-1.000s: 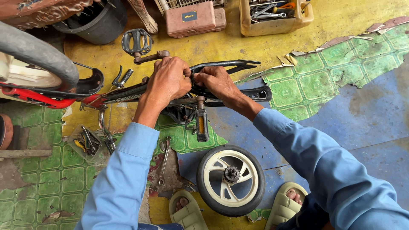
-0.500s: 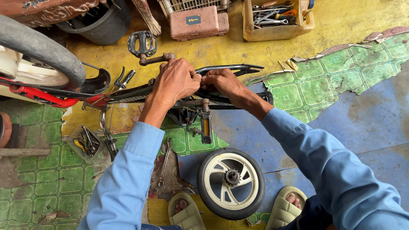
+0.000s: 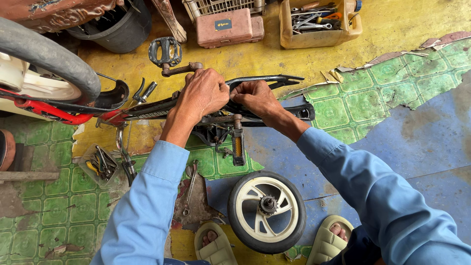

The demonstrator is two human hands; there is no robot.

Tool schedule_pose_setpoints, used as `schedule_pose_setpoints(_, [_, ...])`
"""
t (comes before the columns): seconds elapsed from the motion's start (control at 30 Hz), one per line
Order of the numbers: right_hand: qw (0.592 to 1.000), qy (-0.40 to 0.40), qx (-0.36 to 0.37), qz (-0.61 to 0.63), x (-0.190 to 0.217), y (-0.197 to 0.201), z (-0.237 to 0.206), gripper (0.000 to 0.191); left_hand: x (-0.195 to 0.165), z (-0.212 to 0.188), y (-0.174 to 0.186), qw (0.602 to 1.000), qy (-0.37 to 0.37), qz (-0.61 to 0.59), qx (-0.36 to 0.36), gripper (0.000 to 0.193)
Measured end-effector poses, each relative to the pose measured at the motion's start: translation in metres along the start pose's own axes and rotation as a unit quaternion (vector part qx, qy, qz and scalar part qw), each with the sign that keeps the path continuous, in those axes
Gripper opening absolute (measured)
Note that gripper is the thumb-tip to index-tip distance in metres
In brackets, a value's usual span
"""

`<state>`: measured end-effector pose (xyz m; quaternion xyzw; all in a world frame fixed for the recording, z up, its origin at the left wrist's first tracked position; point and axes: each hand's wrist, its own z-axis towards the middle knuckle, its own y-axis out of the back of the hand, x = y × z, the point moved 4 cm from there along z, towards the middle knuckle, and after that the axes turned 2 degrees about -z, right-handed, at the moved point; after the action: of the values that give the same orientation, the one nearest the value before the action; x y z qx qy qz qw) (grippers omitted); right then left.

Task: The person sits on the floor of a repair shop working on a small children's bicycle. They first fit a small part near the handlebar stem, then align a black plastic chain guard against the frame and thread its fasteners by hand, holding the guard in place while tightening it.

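Observation:
A small bicycle lies upside down on the floor, its black frame (image 3: 267, 81) running left to right. My left hand (image 3: 203, 93) is closed over the frame near the crank. Close beside it, my right hand (image 3: 255, 97) pinches something small at the same spot; what it is stays hidden. One pedal (image 3: 166, 51) sticks up behind my hands and another pedal (image 3: 238, 146) with an orange reflector hangs below them. A loose small wheel (image 3: 266, 211) with a white rim lies between my sandalled feet.
The bicycle's other wheel (image 3: 46, 59) and red fork (image 3: 51, 112) are at left. A wrench (image 3: 189, 189) and a tray of tools (image 3: 100, 164) lie on the floor. A tan tool bin (image 3: 319, 37), a reddish case (image 3: 225, 27) and a black bucket (image 3: 115, 29) stand behind.
Both hands stay on the frame near the crank, shifting slightly; the view has drifted a little.

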<state>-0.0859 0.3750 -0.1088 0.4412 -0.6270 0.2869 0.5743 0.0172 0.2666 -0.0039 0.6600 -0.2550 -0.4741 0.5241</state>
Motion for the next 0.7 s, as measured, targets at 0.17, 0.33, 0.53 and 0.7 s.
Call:
schedule_pose_setpoints(0.17, [1.0,0.009,-0.001,0.013,0.001,-0.001,-0.001,0.012,0.008,0.0,-0.009,1.0,-0.004,-0.008,0.011,0.011])
schedule_pose_setpoints(0.33, [1.0,0.015,0.003,0.004,0.002,-0.002,-0.001,0.013,0.009,-0.002,-0.009,0.997,-0.051,-0.025,-0.043,0.01])
schedule_pose_setpoints(0.53, [0.999,0.025,-0.008,-0.026,0.002,-0.001,-0.002,0.014,0.006,0.0,-0.008,1.0,0.003,-0.003,0.008,0.011])
schedule_pose_setpoints(0.7, [0.998,0.04,-0.011,-0.046,0.004,-0.001,-0.003,0.015,-0.003,-0.003,-0.001,0.999,-0.02,0.035,-0.008,0.014])
